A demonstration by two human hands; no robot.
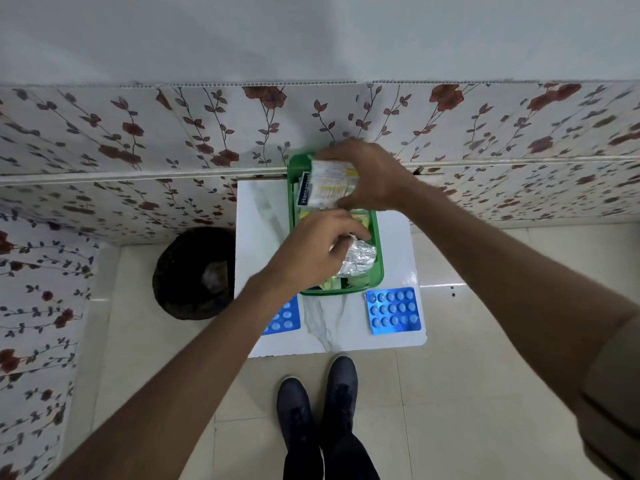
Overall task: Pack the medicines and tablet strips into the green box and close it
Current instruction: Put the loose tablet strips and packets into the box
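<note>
**Both hands busy in the green box, two blue strips left outside**

The green box (377,258) sits open at the far middle of the small white desk (263,216), its far end close to the flowered wall panel. It is already well filled with packets and strips, and no lid shows in this view.

The right hand (367,174) reaches over the far half of the box and is closed on a bundle of white medicine packets (332,183), one with a blue printed edge, holding them just above or against the contents. The grip looks meant to press the stack flat so it fits below the rim. The left hand (311,251) is over the near half, fingers pinched on a crumpled silver tablet strip (360,259), which lies partly inside the box. Whether it is tucking the strip in or shifting it to make room I cannot tell.

Outside the box, two blue tablet strips lie flat on the near edge of the desk: one (393,311) fully visible on the right, just beside the box's near wall, the other (285,318) on the left, partly hidden under the left forearm. They look set out within easy reach, waiting their turn.

Judging by this, packing is mostly done, but these two strips must go in before closing.

On the floor left of the desk stands one dark waste bin (194,271); the person's two dark shoes (318,400) show below.
</note>
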